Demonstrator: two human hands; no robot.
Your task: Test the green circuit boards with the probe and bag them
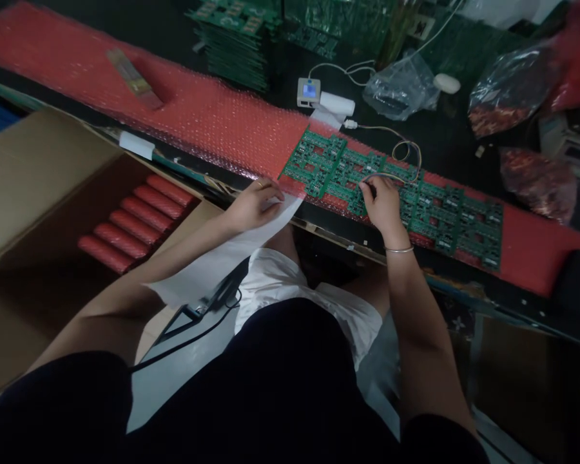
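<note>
Pinching thin, looped wire (420, 161)

Right hand (383, 203) hides part of circuit boards (412, 207); box (43, 174) cut off left.

Dim light, long black workbench (454, 129), grey floor (169, 380)

Before me, a row of rectangular green circuit boards (410, 203) lies on a long red bubble-wrap strip (244, 132).
</note>
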